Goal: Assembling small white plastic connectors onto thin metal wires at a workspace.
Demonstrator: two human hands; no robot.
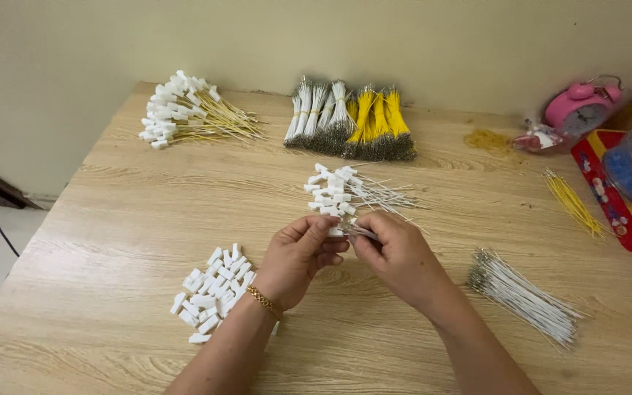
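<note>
Both hands' fingers pinched on one white connector (336, 231) mid-table, clear wood toward the near edge.

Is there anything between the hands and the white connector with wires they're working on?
Nothing visible. The left hand and right hand both already pinch the white connector with its thin wires between their fingertips, above the wooden table. The pile of finished pieces lies just beyond, apart.
</note>
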